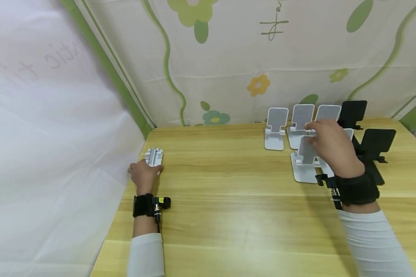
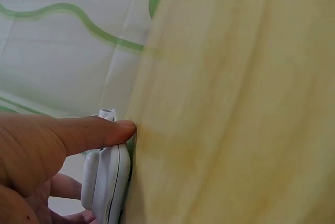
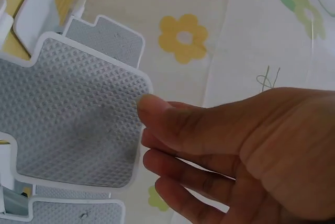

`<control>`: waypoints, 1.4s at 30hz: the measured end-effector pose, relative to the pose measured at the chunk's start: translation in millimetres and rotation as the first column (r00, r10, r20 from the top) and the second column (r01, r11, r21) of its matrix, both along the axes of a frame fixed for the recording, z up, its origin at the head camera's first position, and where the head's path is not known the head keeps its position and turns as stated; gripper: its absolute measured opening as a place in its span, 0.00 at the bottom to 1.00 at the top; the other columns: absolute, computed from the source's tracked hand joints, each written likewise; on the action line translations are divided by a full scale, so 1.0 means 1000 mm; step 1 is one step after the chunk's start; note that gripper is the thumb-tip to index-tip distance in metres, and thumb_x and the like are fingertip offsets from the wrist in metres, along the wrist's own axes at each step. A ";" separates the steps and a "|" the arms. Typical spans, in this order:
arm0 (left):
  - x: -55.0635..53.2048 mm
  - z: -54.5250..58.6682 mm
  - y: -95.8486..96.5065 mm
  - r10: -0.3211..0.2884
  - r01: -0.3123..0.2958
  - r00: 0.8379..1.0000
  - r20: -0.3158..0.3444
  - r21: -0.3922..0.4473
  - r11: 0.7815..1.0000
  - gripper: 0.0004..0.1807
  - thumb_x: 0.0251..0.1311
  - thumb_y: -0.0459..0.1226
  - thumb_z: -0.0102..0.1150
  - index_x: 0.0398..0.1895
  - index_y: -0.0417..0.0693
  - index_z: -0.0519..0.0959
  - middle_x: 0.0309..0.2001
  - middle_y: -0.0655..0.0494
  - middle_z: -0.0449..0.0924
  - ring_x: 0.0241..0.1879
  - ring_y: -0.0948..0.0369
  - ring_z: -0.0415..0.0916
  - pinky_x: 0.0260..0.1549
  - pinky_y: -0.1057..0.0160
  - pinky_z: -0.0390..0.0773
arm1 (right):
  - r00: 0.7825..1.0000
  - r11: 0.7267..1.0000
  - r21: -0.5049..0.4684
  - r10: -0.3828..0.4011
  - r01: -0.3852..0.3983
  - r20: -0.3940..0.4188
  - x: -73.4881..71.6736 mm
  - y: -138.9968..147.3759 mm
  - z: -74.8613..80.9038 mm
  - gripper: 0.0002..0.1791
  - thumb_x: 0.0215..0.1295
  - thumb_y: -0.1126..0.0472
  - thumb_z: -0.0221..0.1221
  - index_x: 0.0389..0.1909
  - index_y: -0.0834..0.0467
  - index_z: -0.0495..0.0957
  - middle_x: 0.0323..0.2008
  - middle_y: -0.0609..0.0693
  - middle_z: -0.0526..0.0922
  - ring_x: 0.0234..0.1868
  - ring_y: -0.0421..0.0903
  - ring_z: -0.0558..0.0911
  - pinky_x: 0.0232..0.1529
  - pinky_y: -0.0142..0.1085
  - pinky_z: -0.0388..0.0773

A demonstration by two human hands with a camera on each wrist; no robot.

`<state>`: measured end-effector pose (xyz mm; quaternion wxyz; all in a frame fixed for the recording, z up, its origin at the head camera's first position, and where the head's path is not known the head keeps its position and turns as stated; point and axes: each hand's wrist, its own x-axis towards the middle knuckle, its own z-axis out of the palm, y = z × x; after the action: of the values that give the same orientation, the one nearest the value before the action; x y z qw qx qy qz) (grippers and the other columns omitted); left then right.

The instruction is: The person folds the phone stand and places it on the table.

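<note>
Near the table's left edge, my left hand (image 1: 143, 175) holds a folded white phone stand (image 1: 154, 157) low at the tabletop. The left wrist view has the thumb along one side of it and the other fingers around the far side. Over the group at the right is my right hand (image 1: 332, 148), at the upright plate of a white phone stand (image 1: 304, 173) in the front row. Seen from the right wrist, thumb and forefinger pinch the rim of its grey textured plate (image 3: 78, 114); the remaining fingers are loosely bent.
White phone stands (image 1: 277, 119) stand unfolded in the back row, partly hidden by the right hand. At the far right are black phone stands (image 1: 378, 142). The wooden table (image 1: 222, 192) meets a flower-patterned cloth (image 1: 225, 92) behind and a white cloth at the left.
</note>
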<state>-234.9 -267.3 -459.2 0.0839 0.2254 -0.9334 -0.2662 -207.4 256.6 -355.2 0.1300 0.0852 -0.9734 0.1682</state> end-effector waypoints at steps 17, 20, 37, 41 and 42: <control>0.003 0.005 0.001 -0.053 0.055 0.996 0.066 -0.025 0.998 0.32 0.62 0.49 0.69 0.37 0.21 0.77 0.48 0.26 0.66 0.52 0.37 0.60 0.51 0.39 0.69 | 0.999 0.999 0.005 0.034 -0.034 -0.029 -0.014 0.006 -0.014 0.10 0.64 0.78 0.60 0.43 0.68 0.85 0.43 0.69 0.86 0.38 0.63 0.84 0.33 0.55 0.80; 0.003 0.012 0.004 -0.035 0.035 0.999 0.031 0.017 0.999 0.32 0.71 0.50 0.59 0.36 0.21 0.76 0.53 0.21 0.66 0.56 0.32 0.60 0.56 0.35 0.65 | 0.999 0.999 0.009 0.040 -0.040 -0.033 -0.015 0.006 -0.015 0.09 0.63 0.78 0.61 0.42 0.68 0.86 0.41 0.68 0.86 0.37 0.61 0.84 0.33 0.55 0.80; 0.033 0.086 0.135 -0.380 0.446 0.888 -0.261 0.282 0.849 0.27 0.80 0.43 0.47 0.73 0.35 0.68 0.63 0.39 0.74 0.58 0.47 0.76 0.57 0.49 0.80 | 0.964 0.990 -0.020 0.133 -0.142 -0.229 0.011 -0.040 0.019 0.11 0.63 0.80 0.62 0.44 0.68 0.85 0.41 0.66 0.86 0.44 0.64 0.81 0.39 0.56 0.80; 0.039 0.081 0.162 -0.558 0.578 0.809 -0.183 0.420 0.700 0.28 0.81 0.44 0.46 0.75 0.37 0.66 0.59 0.43 0.81 0.59 0.48 0.79 0.58 0.50 0.81 | 0.930 0.979 -0.014 0.188 -0.202 -0.317 0.016 -0.059 0.020 0.10 0.62 0.81 0.62 0.41 0.68 0.85 0.36 0.64 0.85 0.41 0.62 0.81 0.37 0.53 0.79; 0.040 0.078 0.167 -0.595 0.597 0.785 -0.172 0.463 0.655 0.27 0.81 0.44 0.46 0.75 0.37 0.65 0.58 0.43 0.82 0.59 0.47 0.80 0.58 0.50 0.81 | 0.923 0.976 -0.019 0.200 -0.218 -0.330 0.017 -0.063 0.019 0.10 0.62 0.80 0.62 0.41 0.68 0.85 0.36 0.63 0.85 0.41 0.62 0.81 0.37 0.52 0.79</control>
<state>-195.0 -100.2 -381.4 -0.0661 -0.0801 -0.8548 -0.5084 -190.4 193.4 -336.0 0.2726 0.2116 -0.9188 0.1918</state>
